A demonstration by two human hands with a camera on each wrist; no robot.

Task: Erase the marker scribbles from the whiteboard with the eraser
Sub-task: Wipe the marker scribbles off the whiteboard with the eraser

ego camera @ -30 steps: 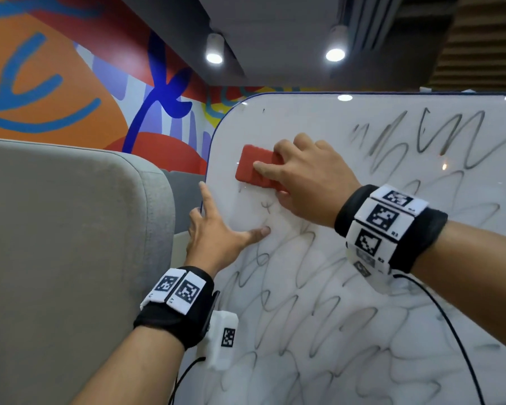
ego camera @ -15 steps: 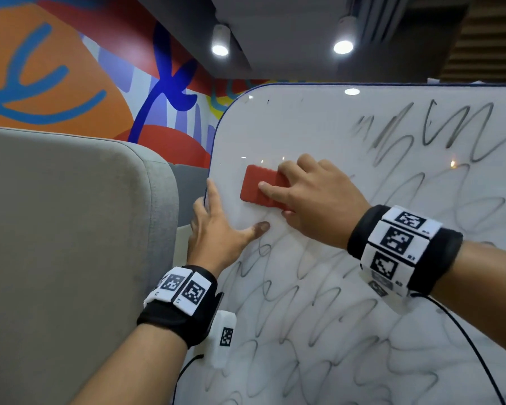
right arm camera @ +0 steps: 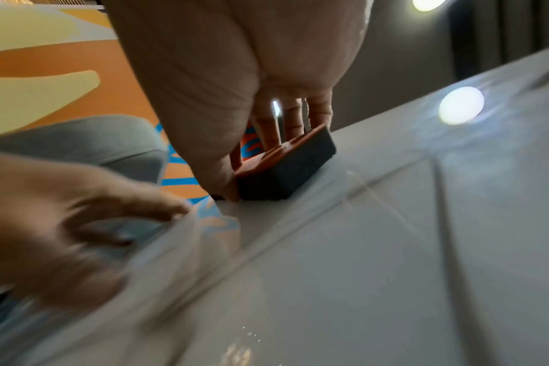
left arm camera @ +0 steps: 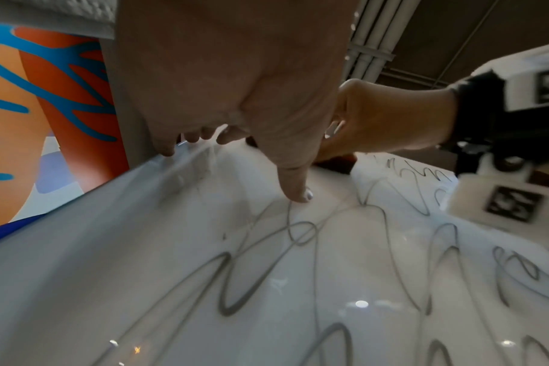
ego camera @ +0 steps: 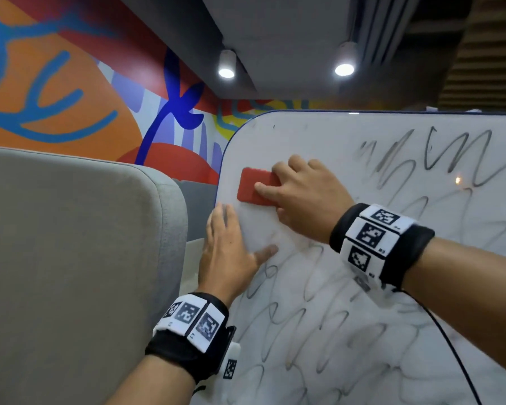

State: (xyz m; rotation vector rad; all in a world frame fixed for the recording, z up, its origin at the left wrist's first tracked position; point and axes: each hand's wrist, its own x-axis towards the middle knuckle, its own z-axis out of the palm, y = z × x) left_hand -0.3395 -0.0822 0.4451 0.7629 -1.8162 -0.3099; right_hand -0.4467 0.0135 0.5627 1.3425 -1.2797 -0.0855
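A white whiteboard with a blue rim stands in front of me, covered in grey marker scribbles over its lower part and upper right. My right hand grips a red eraser with a dark felt underside and presses it flat on the board near the upper left corner. My left hand holds the board's left edge just below the eraser, with the fingers over the rim and the thumb lying on the front face. The patch around the eraser looks wiped and faint.
A grey upholstered seat back stands close on the left of the board. Behind it is a wall painted in orange, red and blue. A thin black cable hangs from my right wrist across the board's lower right.
The eraser went down the board and came back up toward the upper left corner. My left hand stayed on the board's left edge.
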